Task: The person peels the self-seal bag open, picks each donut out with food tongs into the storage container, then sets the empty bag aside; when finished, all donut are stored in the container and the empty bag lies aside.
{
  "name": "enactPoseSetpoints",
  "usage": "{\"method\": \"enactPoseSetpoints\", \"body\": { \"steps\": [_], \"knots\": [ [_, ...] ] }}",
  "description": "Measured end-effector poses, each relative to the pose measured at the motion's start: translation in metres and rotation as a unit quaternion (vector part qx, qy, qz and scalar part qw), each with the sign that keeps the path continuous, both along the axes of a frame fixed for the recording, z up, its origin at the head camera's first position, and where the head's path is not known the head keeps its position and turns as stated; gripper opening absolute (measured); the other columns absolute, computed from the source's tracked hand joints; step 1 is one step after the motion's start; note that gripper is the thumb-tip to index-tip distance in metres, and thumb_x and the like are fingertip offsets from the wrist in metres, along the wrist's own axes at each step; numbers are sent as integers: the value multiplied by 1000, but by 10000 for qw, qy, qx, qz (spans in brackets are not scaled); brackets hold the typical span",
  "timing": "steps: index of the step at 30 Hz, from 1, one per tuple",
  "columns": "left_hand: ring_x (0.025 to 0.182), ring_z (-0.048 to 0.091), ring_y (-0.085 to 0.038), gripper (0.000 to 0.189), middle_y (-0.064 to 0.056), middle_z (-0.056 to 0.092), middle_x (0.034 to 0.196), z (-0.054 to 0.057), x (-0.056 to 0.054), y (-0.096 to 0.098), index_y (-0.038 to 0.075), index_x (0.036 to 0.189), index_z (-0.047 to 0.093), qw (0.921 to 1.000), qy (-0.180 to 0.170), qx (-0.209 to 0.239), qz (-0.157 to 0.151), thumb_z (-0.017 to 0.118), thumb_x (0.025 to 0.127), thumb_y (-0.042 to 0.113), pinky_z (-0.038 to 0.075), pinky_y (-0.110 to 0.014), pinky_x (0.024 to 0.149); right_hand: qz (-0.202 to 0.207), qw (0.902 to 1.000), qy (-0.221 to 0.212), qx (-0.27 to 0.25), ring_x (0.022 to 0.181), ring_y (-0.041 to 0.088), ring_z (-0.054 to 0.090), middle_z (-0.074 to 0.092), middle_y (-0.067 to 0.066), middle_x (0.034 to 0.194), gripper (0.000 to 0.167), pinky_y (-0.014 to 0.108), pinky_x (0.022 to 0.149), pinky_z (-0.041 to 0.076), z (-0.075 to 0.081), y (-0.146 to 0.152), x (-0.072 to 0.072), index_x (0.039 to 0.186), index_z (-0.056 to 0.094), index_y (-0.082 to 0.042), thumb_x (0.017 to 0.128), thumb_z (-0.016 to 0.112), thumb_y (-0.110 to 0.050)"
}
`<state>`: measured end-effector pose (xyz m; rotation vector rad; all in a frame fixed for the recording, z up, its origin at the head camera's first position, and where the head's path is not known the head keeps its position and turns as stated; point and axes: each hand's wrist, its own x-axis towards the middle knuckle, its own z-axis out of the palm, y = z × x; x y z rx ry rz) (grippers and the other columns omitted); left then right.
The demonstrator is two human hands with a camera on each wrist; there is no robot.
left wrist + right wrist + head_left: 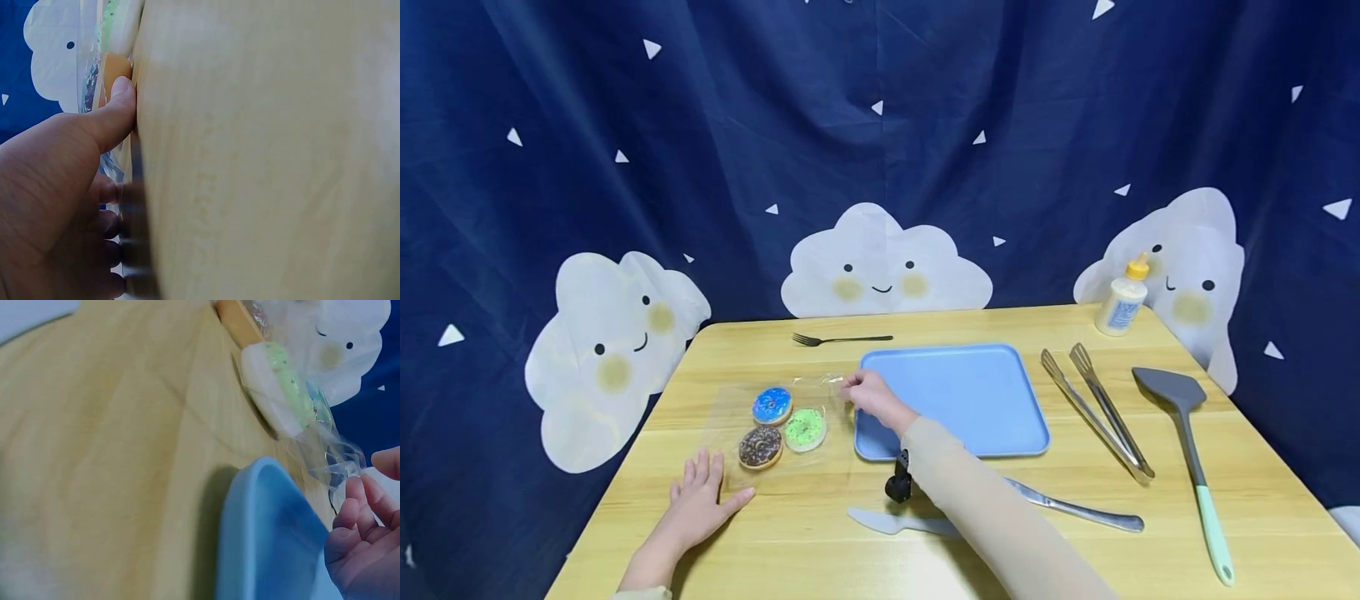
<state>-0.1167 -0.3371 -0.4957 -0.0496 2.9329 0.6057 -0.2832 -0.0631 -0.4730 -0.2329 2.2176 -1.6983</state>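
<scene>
Three toy donuts lie inside a clear plastic bag [730, 408] on the table's left side: a blue one [772, 406], a green one [806, 429] and a chocolate-brown one [761, 447]. My right hand [874, 396] pinches the bag's upper right corner, which lifts a little in the right wrist view. With fingers spread, my left hand [696, 510] rests at the bag's lower left edge. Its thumb lies just below the brown donut. The left wrist view shows the thumb on the tabletop beside the bag.
A blue tray [955, 400] sits under my right wrist. Tongs [1101, 417], a spatula [1187, 429] and a glue bottle [1123, 304] are at the right. A black fork [842, 339] lies behind the bag. Near my right sleeve lie a pale plastic knife [887, 522] and a metal utensil [1075, 507].
</scene>
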Motion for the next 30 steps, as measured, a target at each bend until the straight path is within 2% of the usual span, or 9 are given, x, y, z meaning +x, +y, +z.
{"method": "enactPoseSetpoints", "body": {
  "steps": [2,6,9,12,14,19,25,30],
  "knots": [
    [126,-5,-60,102,-41,-3,142,-1,-1,2,-15,140,13,10000,56,-8,-34,50,85,62,-4,-75,94,79,9999,78,62,61,16,47,56,4,85,6,25,51,40,2,-1,-2,86,58,-5,87,61,-10],
    [127,-5,-59,101,-40,-2,143,-3,-2,5,-15,140,14,9999,93,17,-53,51,85,61,-4,-75,94,68,9990,300,335,51,13,39,45,0,63,29,24,46,34,6,-6,-4,64,48,-10,88,64,-14],
    [127,-5,-59,101,-39,-3,143,-2,-1,8,-15,140,13,10000,41,24,-66,51,85,61,-4,-75,94,-102,9973,376,623,47,12,38,44,-1,57,39,23,43,33,8,-10,-5,55,41,-13,86,65,-12],
    [128,-5,-58,101,-39,-3,143,-2,-2,8,-15,140,13,10000,35,36,-73,51,85,61,-4,-75,95,-248,9959,336,797,48,14,44,54,3,62,36,23,44,38,7,-12,-5,56,43,-12,85,64,-7],
    [127,-5,-59,101,-39,-3,143,-3,-2,7,-15,140,13,10000,54,20,-72,51,85,61,-4,-75,94,-318,9961,265,782,51,15,49,59,5,70,28,25,47,43,7,-12,-6,60,49,-9,84,63,-5],
    [126,-3,-61,101,-40,-1,143,-3,0,4,-16,139,14,9999,138,-20,-51,52,85,61,-3,-75,94,-451,9964,142,708,52,15,49,59,7,67,7,24,45,42,5,-11,-9,75,59,-2,82,62,-3],
    [125,-4,-62,101,-41,-3,142,-2,2,3,-17,138,12,10000,-52,-7,-22,51,86,60,-3,-77,92,-403,9968,130,675,51,16,51,58,7,63,10,22,40,39,-1,-6,-11,75,60,-2,84,62,-5],
    [124,-5,-62,101,-42,-3,141,0,1,2,-18,138,12,9999,-63,-78,-40,50,86,60,-2,-77,92,-583,9979,137,239,48,15,50,62,12,65,12,21,38,37,-6,0,-15,67,57,-2,78,57,2]
  ]
}}
